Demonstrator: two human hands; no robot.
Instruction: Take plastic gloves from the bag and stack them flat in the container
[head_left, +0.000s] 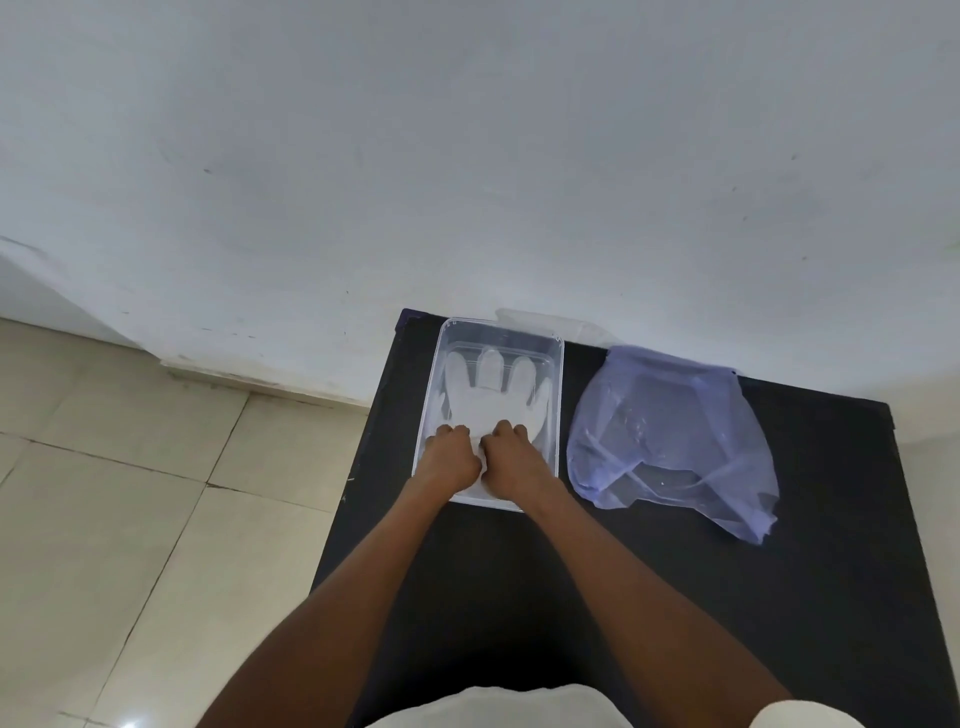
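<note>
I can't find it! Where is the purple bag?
In the head view, the purple bag lies on the black table, right of the clear container.

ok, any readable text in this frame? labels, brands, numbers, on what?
None readable.
Clear rectangular plastic container: no label or embossing visible.
Translucent plastic glove inside it: unprinted.
Translucent blue plastic bag: only white specks and creases, no lettering.
Black table, white wall: scuffs only.
</note>
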